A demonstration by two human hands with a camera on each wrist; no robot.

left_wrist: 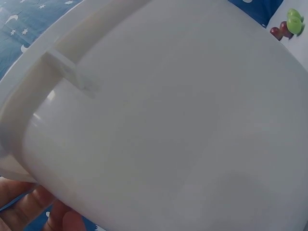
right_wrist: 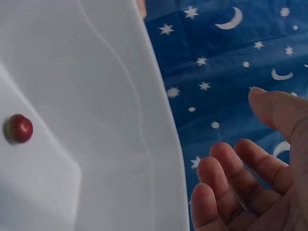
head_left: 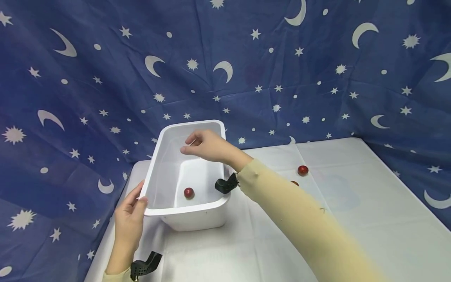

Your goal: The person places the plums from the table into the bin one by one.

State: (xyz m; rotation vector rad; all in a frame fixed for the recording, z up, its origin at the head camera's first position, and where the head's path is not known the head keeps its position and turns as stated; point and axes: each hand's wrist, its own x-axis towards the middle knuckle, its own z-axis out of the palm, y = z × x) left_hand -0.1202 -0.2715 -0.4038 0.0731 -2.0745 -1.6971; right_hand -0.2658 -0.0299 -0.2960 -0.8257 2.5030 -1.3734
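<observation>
well, white tub (head_left: pixel 197 221) lies below right hand (head_left: pixel 210 146), gripped by left hand (head_left: pixel 129 219).

Head cam fwd/down, L cam (head_left: pixel 142 267) nr bin (head_left: pixel 197 220), R cam (head_left: pixel 223 185) inward (head too)

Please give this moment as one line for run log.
left hand: grips white tub; right hand: over tub, empty; inside tub: one red fruit; on table: more red fruits

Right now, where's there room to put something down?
The tablecloth is bare between the tub, left hand and right sleeve, and between the red fruits and the table's right edge. It's crowded beside those fruits, where green ones sit.
</observation>
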